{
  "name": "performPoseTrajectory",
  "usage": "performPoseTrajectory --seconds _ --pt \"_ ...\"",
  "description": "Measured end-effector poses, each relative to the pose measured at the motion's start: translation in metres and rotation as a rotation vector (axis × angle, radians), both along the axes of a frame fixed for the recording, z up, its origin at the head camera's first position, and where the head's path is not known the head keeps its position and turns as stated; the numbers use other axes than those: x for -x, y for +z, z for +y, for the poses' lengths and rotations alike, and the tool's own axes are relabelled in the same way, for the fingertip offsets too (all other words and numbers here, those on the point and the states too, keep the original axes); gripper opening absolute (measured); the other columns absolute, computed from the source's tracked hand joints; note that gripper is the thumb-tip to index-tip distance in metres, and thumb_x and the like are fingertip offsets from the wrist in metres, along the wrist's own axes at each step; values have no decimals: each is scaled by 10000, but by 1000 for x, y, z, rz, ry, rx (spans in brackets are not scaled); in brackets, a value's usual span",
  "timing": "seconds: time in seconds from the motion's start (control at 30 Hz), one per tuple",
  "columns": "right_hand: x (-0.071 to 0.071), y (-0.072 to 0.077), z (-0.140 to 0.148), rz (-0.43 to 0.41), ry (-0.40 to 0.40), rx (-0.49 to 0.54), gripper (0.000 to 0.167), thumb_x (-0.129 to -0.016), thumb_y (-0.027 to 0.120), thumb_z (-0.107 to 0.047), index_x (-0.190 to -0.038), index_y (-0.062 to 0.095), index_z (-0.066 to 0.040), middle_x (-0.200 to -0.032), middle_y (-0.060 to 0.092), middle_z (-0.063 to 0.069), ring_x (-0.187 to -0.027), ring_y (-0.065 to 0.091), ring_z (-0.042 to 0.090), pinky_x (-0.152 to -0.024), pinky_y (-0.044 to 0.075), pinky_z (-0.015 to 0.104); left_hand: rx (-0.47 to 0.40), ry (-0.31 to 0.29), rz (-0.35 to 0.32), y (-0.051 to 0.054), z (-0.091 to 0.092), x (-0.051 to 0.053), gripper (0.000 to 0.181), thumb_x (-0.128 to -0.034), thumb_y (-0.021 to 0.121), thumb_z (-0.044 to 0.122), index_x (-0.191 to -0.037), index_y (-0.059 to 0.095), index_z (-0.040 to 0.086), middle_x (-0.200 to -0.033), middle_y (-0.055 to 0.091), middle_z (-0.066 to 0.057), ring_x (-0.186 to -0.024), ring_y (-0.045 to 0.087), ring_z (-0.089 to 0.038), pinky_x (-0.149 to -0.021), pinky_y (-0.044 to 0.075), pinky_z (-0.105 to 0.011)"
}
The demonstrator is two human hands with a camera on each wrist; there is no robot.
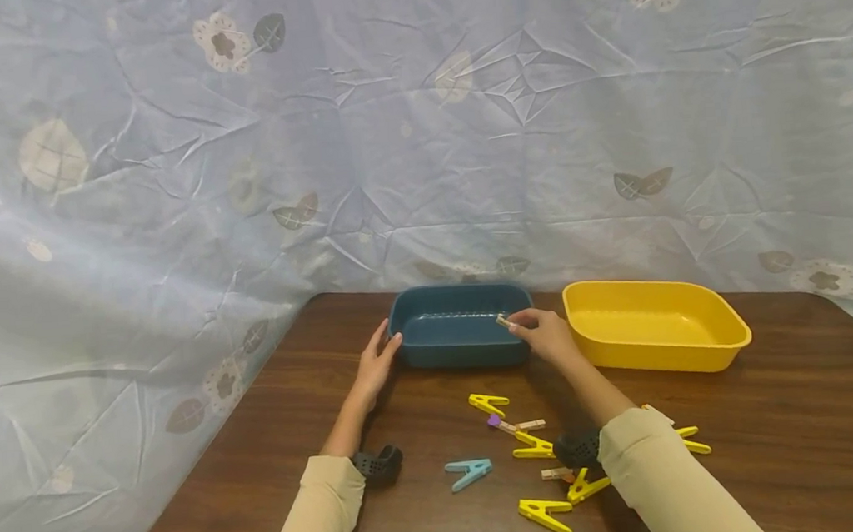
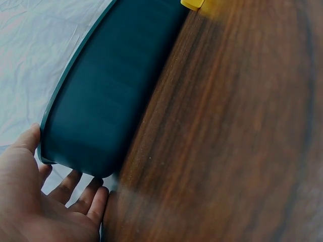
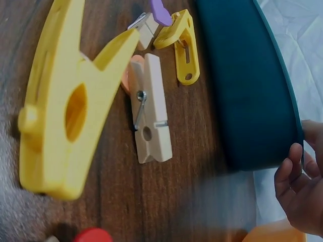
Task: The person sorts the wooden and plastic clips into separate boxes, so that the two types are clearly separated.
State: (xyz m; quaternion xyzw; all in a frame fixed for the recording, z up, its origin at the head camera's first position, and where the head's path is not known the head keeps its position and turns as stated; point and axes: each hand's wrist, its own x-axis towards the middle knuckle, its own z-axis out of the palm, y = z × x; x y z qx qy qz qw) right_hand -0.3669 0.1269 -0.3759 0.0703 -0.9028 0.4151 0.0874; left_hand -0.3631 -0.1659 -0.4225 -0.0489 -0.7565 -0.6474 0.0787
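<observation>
My left hand (image 1: 374, 366) holds the left end of a dark blue basin (image 1: 464, 355), thumb at the rim and fingers against the end wall, as the left wrist view shows. My right hand (image 1: 550, 337) pinches a small wooden clothespin (image 1: 504, 322) over the basin's right side. In the right wrist view that clothespin is hidden behind the basin wall. On the table below lie yellow plastic clothespins (image 1: 545, 516), a light blue one (image 1: 469, 471) and wooden ones (image 3: 151, 108), one with a purple ornament (image 3: 160, 12).
A yellow basin (image 1: 659, 356) stands right of the blue one. Behind both hangs a flowered, creased cloth (image 1: 416, 133). The brown wooden table (image 1: 416, 517) carries several clothespins near my right forearm, some partly hidden under it. Something red (image 3: 93, 235) shows at the right wrist view's bottom edge.
</observation>
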Motion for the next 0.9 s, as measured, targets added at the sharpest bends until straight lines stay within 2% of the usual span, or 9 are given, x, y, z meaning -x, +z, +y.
performPoseTrajectory --seconds 0.57,0.9 --pt "0 -10 -1 74 2 3 245 -881 636 -190 -1073 662 -39 -990 633 143 -645 552 197 -555 474 287 -3 -20 -5 -1 -1 -2 619 -941 520 344 -1452 264 107 -1448 274 -181 -1297 289 -318 -994 315 -444" --pt "3 -12 0 57 -8 35 240 -885 631 -182 -1083 658 -49 -971 613 137 -594 521 184 -525 456 267 -11 -23 -6 0 -1 -2 637 -932 528 370 -1453 264 116 -1443 278 -188 -1282 313 -330 -991 318 -447"
